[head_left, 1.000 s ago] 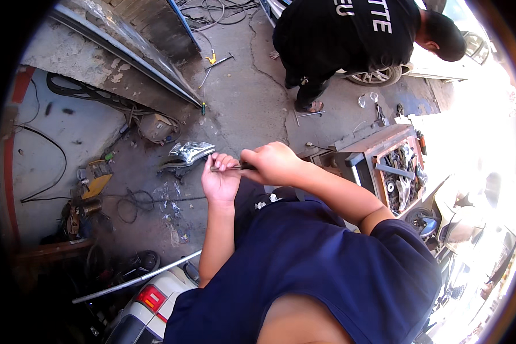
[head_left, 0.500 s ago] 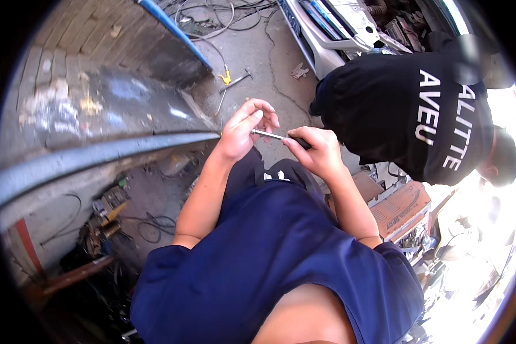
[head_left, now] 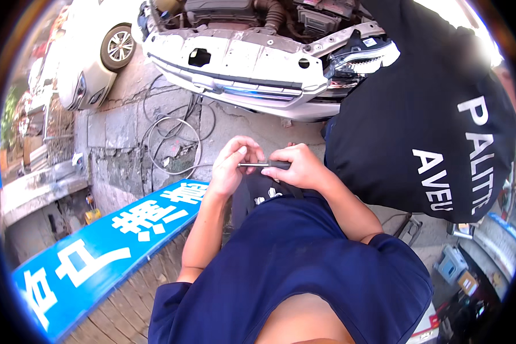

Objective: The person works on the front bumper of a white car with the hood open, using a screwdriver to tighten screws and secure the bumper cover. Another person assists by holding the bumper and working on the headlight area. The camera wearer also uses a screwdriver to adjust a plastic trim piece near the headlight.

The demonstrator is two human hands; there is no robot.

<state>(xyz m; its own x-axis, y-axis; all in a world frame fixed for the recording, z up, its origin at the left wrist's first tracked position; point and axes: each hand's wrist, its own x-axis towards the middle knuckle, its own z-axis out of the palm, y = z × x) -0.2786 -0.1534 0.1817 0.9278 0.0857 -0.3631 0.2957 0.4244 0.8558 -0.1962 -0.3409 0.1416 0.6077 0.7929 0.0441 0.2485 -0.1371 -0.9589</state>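
Note:
A screwdriver [head_left: 278, 164] with a black handle and thin metal shaft lies level in front of my waist. My right hand [head_left: 299, 165] is closed round its handle. At the other end of the shaft, my left hand [head_left: 228, 166] is curled, thumb and fingers bent toward the tip. Whether something small sits in those left fingers cannot be made out. Beyond both hands stands a white car [head_left: 246, 94] with its engine bay exposed and its front stripped.
Close on my right bends a co-worker in a black shirt [head_left: 424, 132]. A blue sign board [head_left: 106, 246] runs along my left. Coiled hoses [head_left: 175, 137] lie on the concrete. Another white car [head_left: 94, 74] stands at far left; a blue-grey case [head_left: 452, 265] sits at right.
My view has swung toward the open car, bringing its front and the blue sign board into sight. Both hands stay at the screwdriver, which is now closer to level.

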